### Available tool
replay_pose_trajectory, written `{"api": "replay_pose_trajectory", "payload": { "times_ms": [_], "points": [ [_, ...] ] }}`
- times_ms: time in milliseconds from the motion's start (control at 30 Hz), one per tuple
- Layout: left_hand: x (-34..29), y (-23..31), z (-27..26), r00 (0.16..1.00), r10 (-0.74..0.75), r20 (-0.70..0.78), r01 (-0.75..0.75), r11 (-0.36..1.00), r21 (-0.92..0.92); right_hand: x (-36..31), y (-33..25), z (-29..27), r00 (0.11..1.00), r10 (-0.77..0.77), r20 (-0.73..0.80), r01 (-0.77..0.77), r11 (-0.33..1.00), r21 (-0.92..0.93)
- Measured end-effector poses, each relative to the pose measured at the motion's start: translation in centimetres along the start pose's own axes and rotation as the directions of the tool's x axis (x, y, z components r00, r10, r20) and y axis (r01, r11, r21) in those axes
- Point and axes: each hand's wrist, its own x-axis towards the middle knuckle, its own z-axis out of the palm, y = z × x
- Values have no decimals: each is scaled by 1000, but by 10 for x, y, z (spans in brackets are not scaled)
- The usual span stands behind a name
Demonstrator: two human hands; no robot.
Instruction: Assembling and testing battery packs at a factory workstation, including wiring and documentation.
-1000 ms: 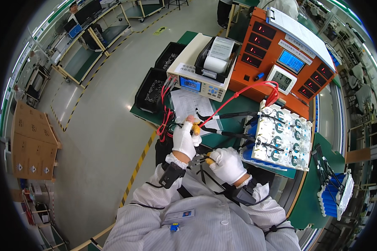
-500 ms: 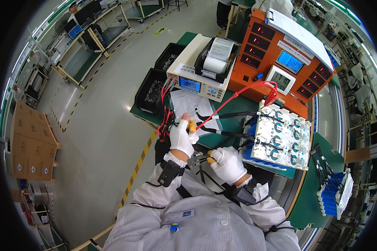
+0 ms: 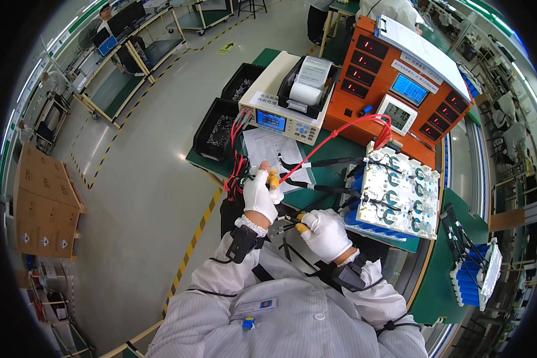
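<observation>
In what looks like a wire-handling step, the left fingers (image 3: 273, 181) apparently pinch the red cable (image 3: 335, 133) while the right fingers (image 3: 302, 228) grasp dark wires (image 3: 289, 219), the next move calling for steady grips with the battery module (image 3: 404, 192) to their right.

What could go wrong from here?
The red cable runs from the left hand across a black lead in this view, so a tug might snag it. The bunched red and black wires beside that hand could tangle. The thin dark object at the right hand's fingertips might slip.
</observation>
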Motion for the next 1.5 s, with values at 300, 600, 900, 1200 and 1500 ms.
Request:
{"api": "replay_pose_trajectory", "payload": {
  "times_ms": [300,600,900,1200,1500],
  "points": [
    [-2,-1,-1,1000,-8,-20,8,1000,-11,-3,0,0,1000,8,-12,-7,1000,24],
    [-3,-2,-2,1000,4,-21,-4,1000,-15,-5,0,1,1000,8,-24,-7,1000,28],
    [-3,-2,0,1000,-17,-24,17,1000,-6,-5,1,2,1000,20,-14,-19,999,38],
    [-5,-3,-1,999,7,-33,-8,1000,-11,-5,0,3,999,17,-27,-16,999,35],
    [-7,-3,-2,999,-23,-22,23,999,-27,-7,1,5,999,15,-31,-13,999,45]
  ]
}}
